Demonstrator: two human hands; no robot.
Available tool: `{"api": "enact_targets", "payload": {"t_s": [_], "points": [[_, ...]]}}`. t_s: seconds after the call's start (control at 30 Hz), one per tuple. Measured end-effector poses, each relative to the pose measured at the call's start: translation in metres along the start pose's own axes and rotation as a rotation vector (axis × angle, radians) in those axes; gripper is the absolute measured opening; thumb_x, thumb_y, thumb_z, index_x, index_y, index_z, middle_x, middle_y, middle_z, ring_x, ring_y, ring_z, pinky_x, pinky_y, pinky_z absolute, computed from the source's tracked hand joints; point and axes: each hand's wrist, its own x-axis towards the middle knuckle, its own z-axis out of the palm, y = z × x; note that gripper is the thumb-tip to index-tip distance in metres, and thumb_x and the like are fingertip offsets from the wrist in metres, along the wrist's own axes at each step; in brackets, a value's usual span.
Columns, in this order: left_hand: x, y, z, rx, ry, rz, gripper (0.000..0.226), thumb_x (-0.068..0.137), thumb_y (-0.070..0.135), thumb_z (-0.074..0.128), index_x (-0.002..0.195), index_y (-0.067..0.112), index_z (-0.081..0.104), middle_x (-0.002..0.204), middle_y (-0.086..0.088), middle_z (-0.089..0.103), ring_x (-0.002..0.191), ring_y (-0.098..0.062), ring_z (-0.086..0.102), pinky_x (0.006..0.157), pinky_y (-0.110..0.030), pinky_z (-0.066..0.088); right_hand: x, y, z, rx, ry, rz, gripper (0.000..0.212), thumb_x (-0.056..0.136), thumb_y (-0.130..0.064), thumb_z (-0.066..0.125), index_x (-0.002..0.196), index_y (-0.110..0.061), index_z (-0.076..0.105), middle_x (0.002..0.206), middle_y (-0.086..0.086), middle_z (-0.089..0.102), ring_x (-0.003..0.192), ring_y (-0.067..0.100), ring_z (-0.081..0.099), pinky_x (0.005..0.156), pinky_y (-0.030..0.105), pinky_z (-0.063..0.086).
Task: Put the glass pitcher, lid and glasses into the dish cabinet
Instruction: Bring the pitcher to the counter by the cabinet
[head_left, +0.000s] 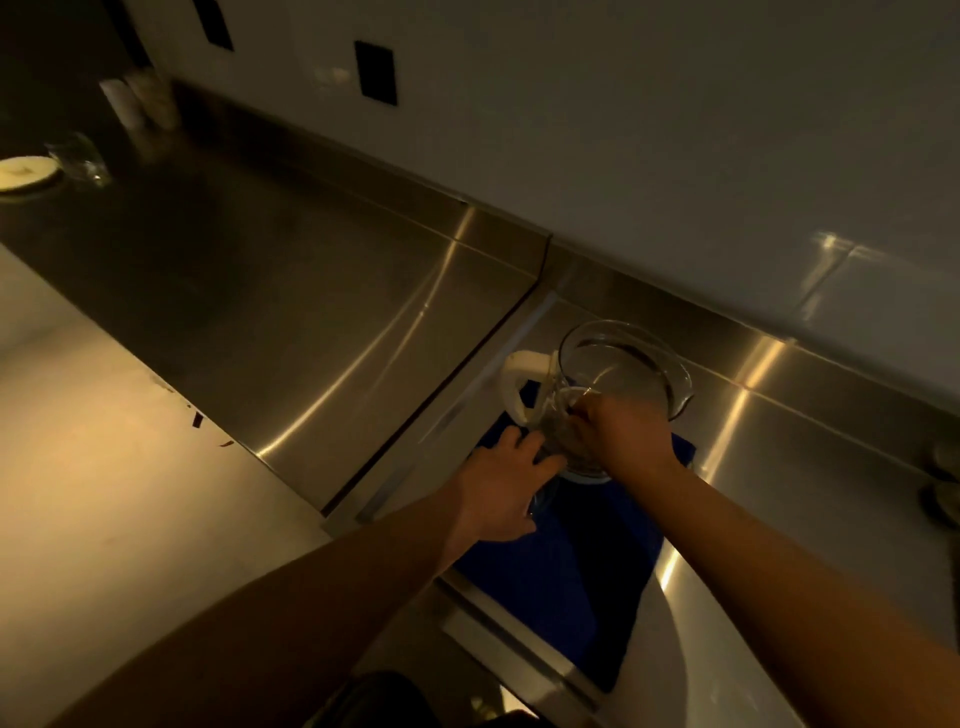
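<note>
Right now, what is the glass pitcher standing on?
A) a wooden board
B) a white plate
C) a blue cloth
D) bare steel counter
C: the glass pitcher stands on a blue cloth spread over the steel counter, with both hands at its lower part.

You are looking down at a long stainless steel surface (291, 291) that runs along a pale wall (623, 130), with a low steel lip where the two meet. Two dark outlet plates (375, 71) sit on that wall. The room is dim, and warm light streaks across the steel. A seam (441, 379) splits the surface into two sections. A blue cloth (571, 561) lies on the right section. To your lower left a lighter panel (93, 441) glows yellowish.
</note>
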Motion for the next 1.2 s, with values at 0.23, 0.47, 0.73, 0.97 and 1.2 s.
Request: {"api": "enact_targets", "payload": {"t_s": [0.23, 0.47, 0.73, 0.97, 1.2], "points": [[-0.055, -0.086, -0.024, -0.016, 0.092, -0.135, 0.085, 0.08, 0.045, 0.067, 0.148, 0.03, 0.017, 0.15, -0.004, 0.019, 0.131, -0.026, 0.025, 0.09, -0.038, 0.043, 0.046, -0.078, -0.03, -0.025, -0.029, -0.077, 0.026, 0.095, -0.035, 0.046, 0.116, -0.027, 0.059, 0.1, 0.0, 0.062, 0.091, 0.018, 0.059, 0.075, 0.028, 0.045], [-0.137, -0.201, -0.044, -0.002, 0.184, -0.289, 0.065, 0.085, 0.038, 0.058, 0.143, 0.031, 0.03, 0.137, -0.002, 0.033, 0.123, -0.022, 0.031, 0.082, -0.036, 0.046, 0.099, -0.203, -0.028, 0.046, -0.028, -0.15, 0.03, 0.096, -0.037, 0.042, 0.115, -0.023, 0.06, 0.095, 0.001, 0.061, 0.086, 0.018, 0.059, 0.08, 0.032, 0.048], [-0.226, -0.345, -0.045, 0.032, 0.141, -0.416, 0.081, 0.079, 0.049, 0.067, 0.144, 0.033, 0.022, 0.147, -0.004, 0.023, 0.131, -0.026, 0.024, 0.095, -0.044, 0.045, 0.171, -0.356, -0.007, 0.09, 0.033, -0.306, 0.025, 0.094, -0.033, 0.048, 0.103, -0.017, 0.064, 0.096, 0.005, 0.066, 0.091, 0.024, 0.061, 0.08, 0.035, 0.046], [-0.284, -0.458, -0.043, 0.019, 0.15, -0.537, 0.086, 0.078, 0.05, 0.068, 0.146, 0.031, 0.019, 0.149, -0.006, 0.022, 0.133, -0.027, 0.023, 0.1, -0.043, 0.043, 0.238, -0.459, 0.005, 0.102, 0.022, -0.427, 0.037, 0.097, -0.032, 0.048, 0.129, -0.015, 0.054, 0.118, 0.007, 0.06, 0.108, 0.023, 0.056, 0.09, 0.027, 0.036], [-0.289, -0.577, -0.056, -0.015, 0.176, -0.635, 0.087, 0.077, 0.049, 0.07, 0.146, 0.031, 0.019, 0.148, -0.007, 0.024, 0.133, -0.027, 0.025, 0.098, -0.041, 0.044, 0.35, -0.537, 0.009, 0.079, -0.013, -0.499, 0.029, 0.095, -0.037, 0.048, 0.115, -0.019, 0.06, 0.099, 0.002, 0.065, 0.09, 0.017, 0.061, 0.085, 0.031, 0.048]]}}
